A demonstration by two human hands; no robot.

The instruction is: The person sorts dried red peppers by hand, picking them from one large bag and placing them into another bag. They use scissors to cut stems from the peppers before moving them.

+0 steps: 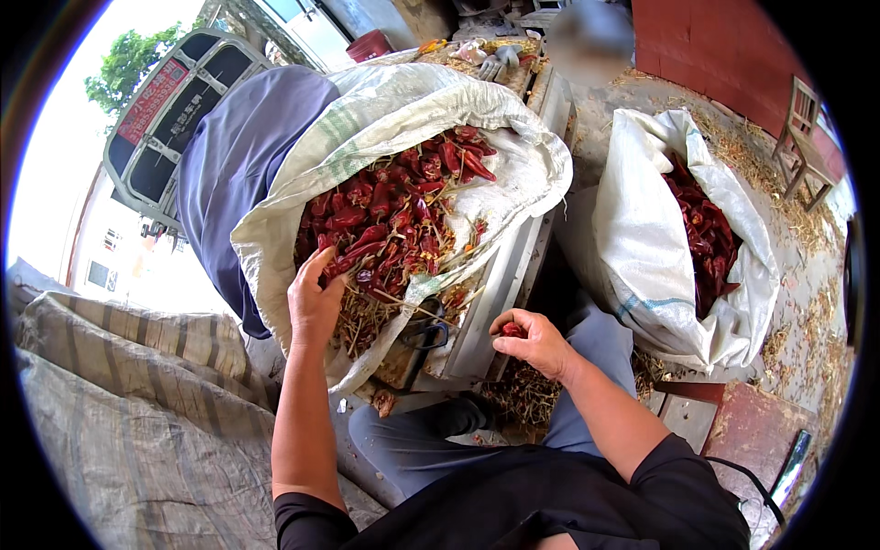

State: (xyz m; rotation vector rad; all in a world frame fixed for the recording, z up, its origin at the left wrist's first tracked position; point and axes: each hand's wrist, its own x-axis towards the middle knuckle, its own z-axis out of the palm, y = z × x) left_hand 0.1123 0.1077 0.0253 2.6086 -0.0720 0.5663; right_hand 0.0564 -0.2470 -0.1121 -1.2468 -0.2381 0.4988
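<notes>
A white woven sack (515, 165) lies on its side with its mouth toward me, and a heap of dried red chili peppers (385, 199) fills the opening. At the heap's near left edge, my left hand (315, 299) has a chili pepper (354, 258) between thumb and fingers. Loose stems (361, 323) lie below the peppers. My right hand (536, 344) is raised over my right knee, fingers curled around a red chili (512, 330). Part of that chili is hidden in the palm. Near the sack's lip are dark-handled scissors (430, 333).
To the right stands another white sack (639, 227) holding red chilies. A striped tarp (137, 412) covers the lower left. Gloves (500, 62) lie at the table's far end, near a blurred person (591, 41). A wooden chair (804, 148) and a parked vehicle (179, 117) stand farther off.
</notes>
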